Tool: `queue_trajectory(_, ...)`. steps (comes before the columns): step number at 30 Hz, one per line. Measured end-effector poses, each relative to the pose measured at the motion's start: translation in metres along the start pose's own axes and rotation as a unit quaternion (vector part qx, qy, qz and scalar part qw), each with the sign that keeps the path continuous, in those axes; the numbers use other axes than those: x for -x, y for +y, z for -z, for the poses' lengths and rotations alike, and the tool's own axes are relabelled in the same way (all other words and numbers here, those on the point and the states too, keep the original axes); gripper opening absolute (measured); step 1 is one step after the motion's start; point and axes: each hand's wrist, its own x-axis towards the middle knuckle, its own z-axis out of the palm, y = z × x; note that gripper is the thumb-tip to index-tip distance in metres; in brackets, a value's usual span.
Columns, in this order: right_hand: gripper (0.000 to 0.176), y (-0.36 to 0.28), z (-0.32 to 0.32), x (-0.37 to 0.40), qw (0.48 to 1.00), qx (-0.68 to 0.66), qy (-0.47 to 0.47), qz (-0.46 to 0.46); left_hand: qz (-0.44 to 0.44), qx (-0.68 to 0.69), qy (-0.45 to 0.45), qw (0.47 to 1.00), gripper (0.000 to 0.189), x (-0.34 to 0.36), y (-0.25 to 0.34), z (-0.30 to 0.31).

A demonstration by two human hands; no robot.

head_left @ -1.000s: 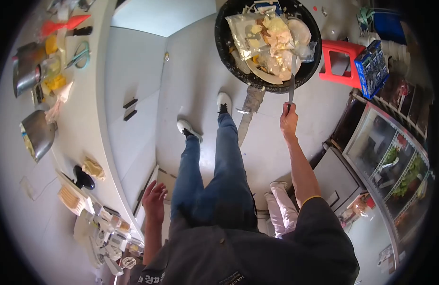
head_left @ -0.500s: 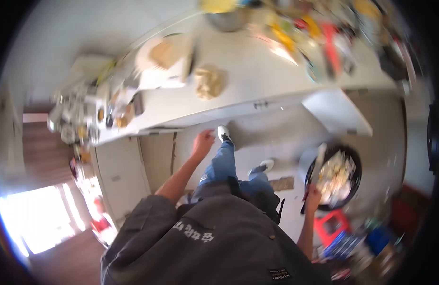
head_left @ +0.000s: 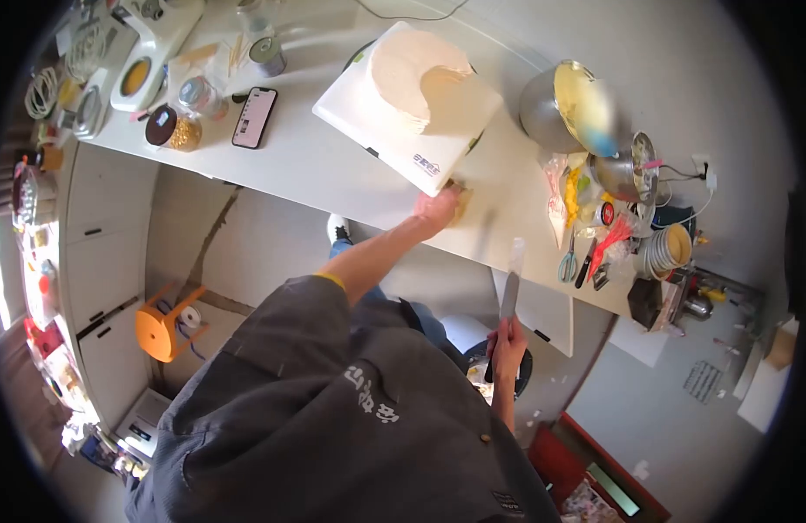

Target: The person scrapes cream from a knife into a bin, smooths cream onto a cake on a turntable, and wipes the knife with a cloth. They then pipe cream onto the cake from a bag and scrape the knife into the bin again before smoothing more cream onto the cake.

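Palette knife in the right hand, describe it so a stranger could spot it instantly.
Find the white counter, then its near edge right of the cake board. There the right hand holds the palette knife, tip towards the counter: a long, narrow, round-tipped blade, unlike the looped scissors nearby.

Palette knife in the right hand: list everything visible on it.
The palette knife has a long, narrow, flat blade that looks like metal, paler toward its rounded tip, perhaps smeared. The right hand closes its fingers around the handle and hides it. The blade points away from the body, its tip overlapping the white counter edge in the picture. Nothing else visibly touches it.
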Motion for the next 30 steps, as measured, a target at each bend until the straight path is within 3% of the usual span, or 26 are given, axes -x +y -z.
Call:
queue_trajectory(2,0.039,-0.039,-0.015,-0.025,1.0,0.024,0.006,0.007,0.095,0.161,-0.092,0.978,0.026,0.012,0.027,0.038)
queue_trajectory(3,0.039,-0.056,-0.021,-0.04,0.999,0.035,0.008,0.011,0.147,0.314,-0.1,0.933,0.024,0.02,0.033,0.038)
queue_trajectory(5,0.035,-0.082,-0.036,-0.074,0.997,0.072,-0.019,0.023,0.232,0.588,-0.107,0.767,0.02,0.035,0.056,0.031)
queue_trajectory(8,0.031,-0.074,-0.056,-0.135,0.972,0.177,-0.089,0.125,0.261,0.727,-0.111,0.625,0.021,0.043,0.097,0.03)
queue_trajectory(11,0.028,-0.146,-0.076,-0.095,0.985,0.106,-0.135,-0.015,0.303,0.645,-0.055,0.7,0.021,0.013,0.11,0.032)
queue_trajectory(13,0.019,-0.143,-0.044,-0.085,0.979,0.117,-0.165,-0.023,0.309,0.63,-0.008,0.712,0.028,-0.003,0.113,0.027)
queue_trajectory(16,0.021,-0.152,0.02,-0.075,0.964,0.191,-0.182,-0.021,0.286,0.529,0.085,0.794,0.048,-0.033,0.092,-0.017)
queue_trajectory(17,0.021,-0.151,0.046,-0.088,0.969,0.185,-0.164,0.022,0.243,0.503,0.061,0.827,0.072,-0.048,0.078,-0.03)
queue_trajectory(19,0.02,-0.174,0.081,-0.115,0.974,0.155,-0.127,0.103,0.196,0.46,-0.015,0.866,0.077,-0.049,0.069,-0.016)
queue_trajectory(20,0.021,-0.192,0.096,-0.137,0.959,0.167,-0.146,0.177,0.187,0.41,-0.044,0.892,0.079,-0.034,0.075,0.015)
queue_trajectory(21,0.028,-0.224,0.092,-0.14,0.956,0.188,-0.103,0.2,0.174,0.359,-0.071,0.914,0.082,-0.018,0.082,0.049)
queue_trajectory(22,0.038,-0.247,0.094,-0.154,0.921,0.234,-0.095,0.296,0.21,0.307,-0.052,0.927,0.078,-0.01,0.065,0.033)
queue_trajectory(23,0.04,-0.272,0.089,-0.169,0.855,0.314,-0.074,0.407,0.245,0.254,-0.034,0.935,0.075,-0.003,0.05,0.018)
queue_trajectory(25,0.048,-0.334,0.056,-0.16,0.737,0.361,-0.114,0.56,0.33,0.504,-0.045,0.797,0.069,0.014,0.032,0.053)
queue_trajectory(27,0.054,-0.377,0.025,-0.151,0.684,0.382,-0.129,0.607,0.289,0.607,0.088,0.735,0.068,0.026,0.013,0.058)
queue_trajectory(30,0.053,-0.43,-0.025,-0.129,0.51,0.431,-0.118,0.735,0.146,0.749,0.203,0.614,0.079,0.037,0.033,0.098)
